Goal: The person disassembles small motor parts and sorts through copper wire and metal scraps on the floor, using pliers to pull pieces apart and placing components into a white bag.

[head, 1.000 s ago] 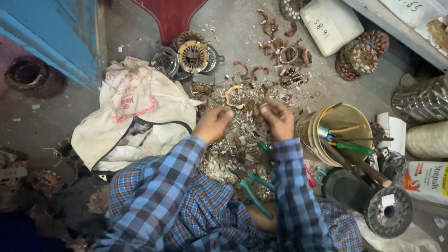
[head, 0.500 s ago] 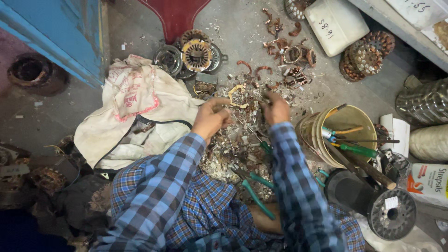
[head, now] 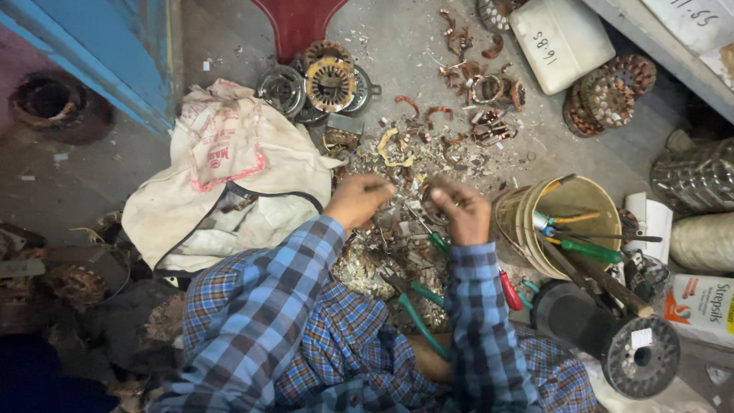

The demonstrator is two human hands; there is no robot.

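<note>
My left hand [head: 358, 200] has its fingers curled together over the scrap pile [head: 397, 229], and I cannot tell whether anything is pinched inside them; the blur hides it. My right hand [head: 457, 208] is bunched the same way, fingertips drawn in around a small dark coil piece [head: 430, 193] that sits just between the two hands, though I cannot say for certain it is clamped. Both hands hover close together, right over the heap of grey and white shreds and copper bits on the floor.

Just below my right wrist lie green-handled pliers [head: 417, 313] on the pile, with a red-handled screwdriver [head: 510, 289] beside my right sleeve. To the right of that hand stands a yellowish bucket [head: 535, 229] holding screwdrivers with green and yellow handles. Below the bucket lies a black spool [head: 604, 336] on its side.

To the left of my left hand lies a crumpled white cloth sack [head: 229, 168] with red print. Beyond the pile, further from me, sit round motor stators [head: 330, 80] with copper windings, and curled copper wire scraps [head: 474, 84] are scattered over the concrete. A white plastic canister [head: 562, 38] lies at the upper right, near more wound stators [head: 608, 95]
</note>
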